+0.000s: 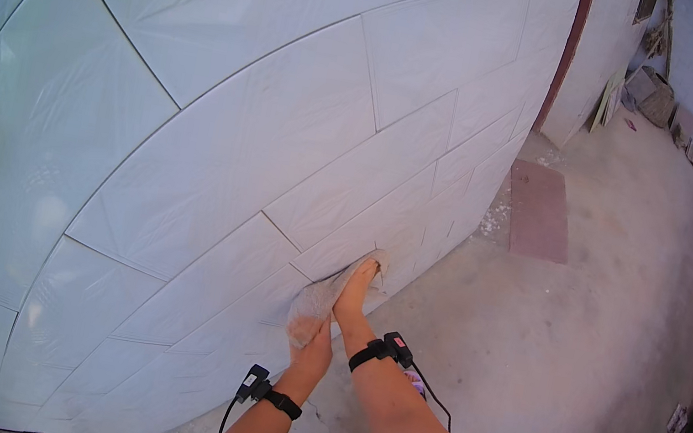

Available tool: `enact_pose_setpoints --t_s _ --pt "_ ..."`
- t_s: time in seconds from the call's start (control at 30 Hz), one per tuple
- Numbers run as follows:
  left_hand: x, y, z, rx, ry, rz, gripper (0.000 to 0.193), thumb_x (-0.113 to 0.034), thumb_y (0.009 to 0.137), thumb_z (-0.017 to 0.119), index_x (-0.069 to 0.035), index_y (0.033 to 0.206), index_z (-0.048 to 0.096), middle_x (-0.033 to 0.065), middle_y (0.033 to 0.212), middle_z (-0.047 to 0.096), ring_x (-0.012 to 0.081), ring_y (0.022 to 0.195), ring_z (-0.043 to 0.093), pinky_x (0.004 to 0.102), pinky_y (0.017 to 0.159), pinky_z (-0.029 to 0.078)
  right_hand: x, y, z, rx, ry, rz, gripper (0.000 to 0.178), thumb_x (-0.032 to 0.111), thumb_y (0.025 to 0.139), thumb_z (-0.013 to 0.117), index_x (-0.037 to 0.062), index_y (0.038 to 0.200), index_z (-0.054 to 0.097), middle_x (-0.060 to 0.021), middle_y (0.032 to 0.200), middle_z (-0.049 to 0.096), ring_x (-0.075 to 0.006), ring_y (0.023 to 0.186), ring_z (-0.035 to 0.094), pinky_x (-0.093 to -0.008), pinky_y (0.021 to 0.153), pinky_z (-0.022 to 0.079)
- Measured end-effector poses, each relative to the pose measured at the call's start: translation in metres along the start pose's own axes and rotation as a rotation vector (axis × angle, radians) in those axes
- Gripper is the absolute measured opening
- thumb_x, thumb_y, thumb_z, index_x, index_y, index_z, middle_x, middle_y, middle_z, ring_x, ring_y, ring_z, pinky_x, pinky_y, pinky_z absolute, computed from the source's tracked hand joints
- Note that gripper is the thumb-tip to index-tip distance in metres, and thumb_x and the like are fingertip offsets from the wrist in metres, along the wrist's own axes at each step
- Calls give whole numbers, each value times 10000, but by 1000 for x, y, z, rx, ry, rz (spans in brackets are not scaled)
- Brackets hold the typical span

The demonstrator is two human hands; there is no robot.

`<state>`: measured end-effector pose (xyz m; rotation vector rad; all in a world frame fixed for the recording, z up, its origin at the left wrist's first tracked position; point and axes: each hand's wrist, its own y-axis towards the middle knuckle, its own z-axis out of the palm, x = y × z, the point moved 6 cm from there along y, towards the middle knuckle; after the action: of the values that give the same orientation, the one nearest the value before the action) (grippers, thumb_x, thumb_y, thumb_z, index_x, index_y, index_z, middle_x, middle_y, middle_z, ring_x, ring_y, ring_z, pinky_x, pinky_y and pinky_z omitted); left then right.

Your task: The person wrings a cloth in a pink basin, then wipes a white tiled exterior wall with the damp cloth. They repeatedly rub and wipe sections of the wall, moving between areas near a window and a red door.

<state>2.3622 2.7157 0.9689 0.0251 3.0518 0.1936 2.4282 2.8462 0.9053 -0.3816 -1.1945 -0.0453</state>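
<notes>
Here's the cloth (315, 304), limp, crumpled, greyish, low against the left wall (192, 143) (glossy, pale, tiled in rectangles)! Left hand (319, 342) and right hand (354, 290) together on it, grip too hidden to tell.

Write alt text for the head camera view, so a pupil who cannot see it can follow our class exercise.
A person's left hand and right hand are at a rumpled grey-beige cloth low on a pale panelled wall. To the right, a flat reddish rectangle lies on the greyish floor, with clutter farther back.
</notes>
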Motion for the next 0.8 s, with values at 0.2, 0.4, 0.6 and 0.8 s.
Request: enact_pose_setpoints --t_s 0.2,0.4,0.6,0.8 --pt "5 -11 8 -69 -31 92 469 25 758 613 43 1227 620 200 975 690 406 945 634 527 781 444 28 -15 -19 -4 -409 -431 706 43 976 542 -51 1572 175 -300 1636 143 -426 1527 148 -447 1234 183" --pt "2 -9 3 -180 -34 199 313 3 768 615 18 1075 678 185 933 695 399 815 646 531 695 448 57 -19 -29 79 -402 -547 629 48 994 494 -48 1557 231 -274 1632 194 -392 1518 213 -424 1231 201" --pt "-7 -11 -5 -264 -33 276 244 -17 787 619 4 1021 684 190 951 703 408 801 641 524 691 449 65 -25 -43 23 -186 -475 623 72 997 500 -47 1557 254 -241 1623 259 -358 1510 242 -397 1221 215" --pt "-12 -9 -14 -349 -82 281 339 12 799 602 40 1131 665 223 1098 677 430 960 630 536 816 470 78 -24 -29 61 366 -228 594 104 1019 503 -15 1556 279 -133 1481 441 -240 1313 438 -330 1125 333"
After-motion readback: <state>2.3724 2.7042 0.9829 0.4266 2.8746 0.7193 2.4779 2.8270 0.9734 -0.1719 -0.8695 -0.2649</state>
